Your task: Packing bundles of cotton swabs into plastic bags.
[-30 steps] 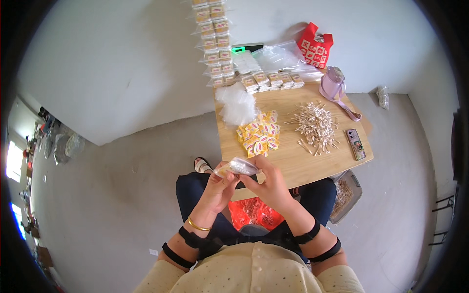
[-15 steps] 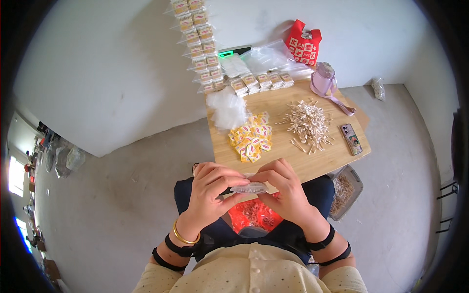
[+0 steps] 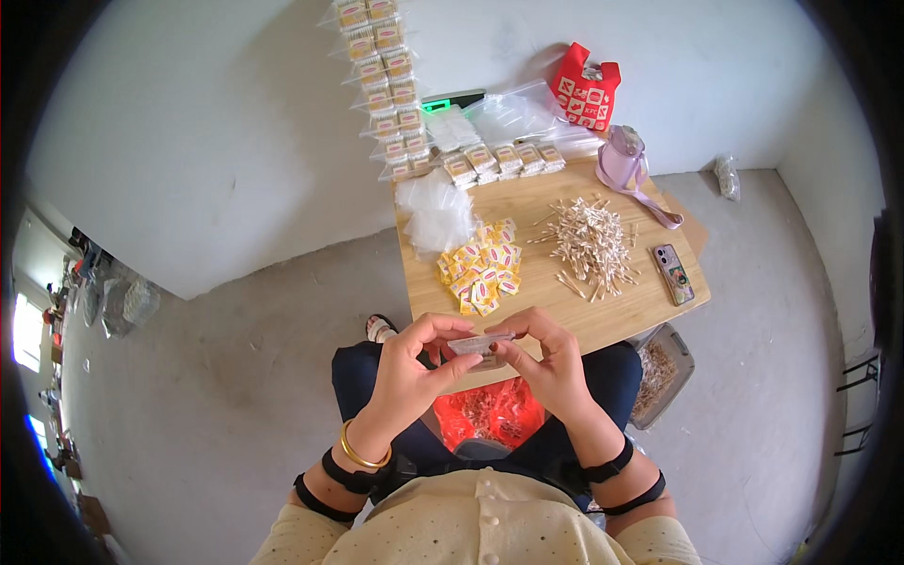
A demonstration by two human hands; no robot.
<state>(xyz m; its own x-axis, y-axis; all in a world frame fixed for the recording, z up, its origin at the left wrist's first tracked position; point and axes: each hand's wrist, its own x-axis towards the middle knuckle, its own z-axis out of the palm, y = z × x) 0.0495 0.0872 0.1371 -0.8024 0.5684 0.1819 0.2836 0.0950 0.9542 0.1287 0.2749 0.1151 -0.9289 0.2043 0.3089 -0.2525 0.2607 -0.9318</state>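
Over the table's near edge, both hands hold a small clear plastic bag (image 3: 480, 345) that looks filled; its contents are too small to make out. My left hand (image 3: 414, 358) has its thumb and curved fingers at the bag's left end. At the right end, my right hand (image 3: 546, 367) pinches it between thumb and fingers. Just beyond the hands lies a pile of small yellow-and-white cards (image 3: 482, 268). To its right is a heap of loose cotton swabs (image 3: 595, 247). Flat clear bags (image 3: 436, 215) lie behind the cards.
Bundled swab packs (image 3: 508, 162) line the wooden table's (image 3: 565, 325) back, beside a tall stack of packs (image 3: 381, 94). A lilac bottle (image 3: 622, 158), phone (image 3: 673, 273) and red carrier bag (image 3: 586, 89) stand right. Below are a red plastic bag (image 3: 490, 412) and grey bin (image 3: 686, 377).
The small bag has tilted, its right end now higher. My left fingers have loosened and spread somewhat around it, while the right hand still pinches its end.
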